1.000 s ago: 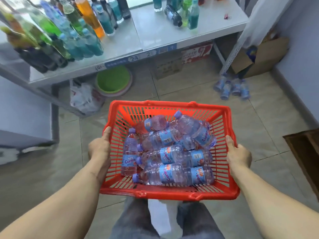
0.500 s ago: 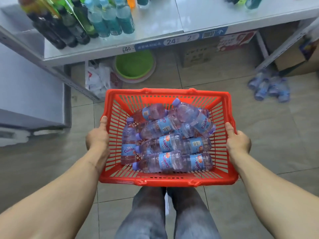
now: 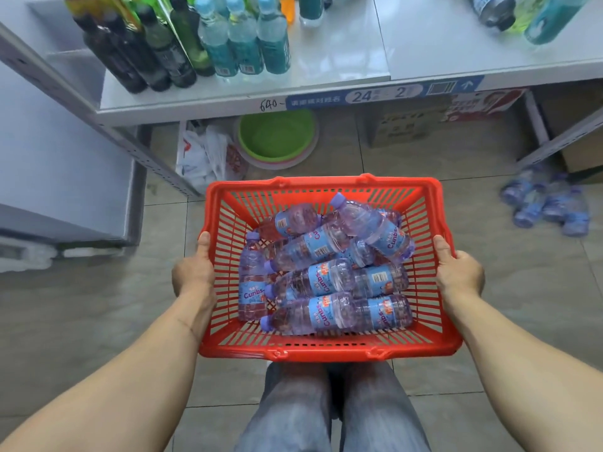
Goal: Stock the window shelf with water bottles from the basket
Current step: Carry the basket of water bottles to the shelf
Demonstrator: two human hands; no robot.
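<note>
Nearest the camera, two legs in grey jeans (image 3: pixel 329 412) stand on the tiled floor (image 3: pixel 98 321). Above them the red basket (image 3: pixel 326 352) is carried level, its long axis running left to right. The left hand (image 3: pixel 193 272) grips the left rim with the thumb lying along the top edge; the right hand (image 3: pixel 458 272) is clamped on the right rim the same way.

Inside, the water bottles (image 3: pixel 326 275) lie piled on their sides. Most lie crosswise with their purple caps to the left. One at the left wall (image 3: pixel 252 282) lies front to back, cap toward the shelf. The top one (image 3: pixel 372 228) slants, cap up and to the far left, resting on the others.

Beyond the basket, under the shelf, a white plastic bag (image 3: pixel 202 158) sits beside a green basin (image 3: pixel 276 136), with a cardboard box (image 3: pixel 404 130) to the right. Well off to the right, more small bottles (image 3: pixel 545 203) stand grouped on the floor.

Farthest, the grey shelf (image 3: pixel 342 57) spans the view. Dark, green and teal drink bottles (image 3: pixel 182 44) crowd its left part, and a few more (image 3: pixel 522 11) stand at far right. The middle of its top is bare. A blue label strip (image 3: pixel 381 94) runs along its front edge.
</note>
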